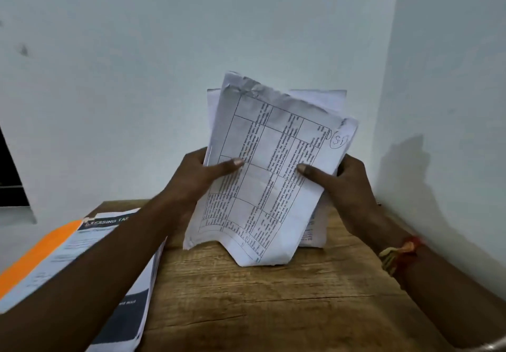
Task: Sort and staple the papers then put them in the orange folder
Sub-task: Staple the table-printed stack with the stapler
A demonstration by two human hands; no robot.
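Note:
A loose stack of printed papers [269,160] stands upright on the wooden table [273,297], its bottom edge resting on the wood. The front sheet carries a table of text and a circled handwritten mark at its top right corner. My left hand [201,179] grips the stack's left edge, thumb across the front sheet. My right hand [347,184] grips the right edge, thumb pressed on the front. The orange folder [35,253] lies at the table's left side, mostly covered by a printed document [109,269]. No stapler is in view.
White walls meet in a corner close behind and to the right of the table. A dark opening shows at the far left. The printed document on the folder overhangs the table's left part. A thread bracelet sits on my right wrist.

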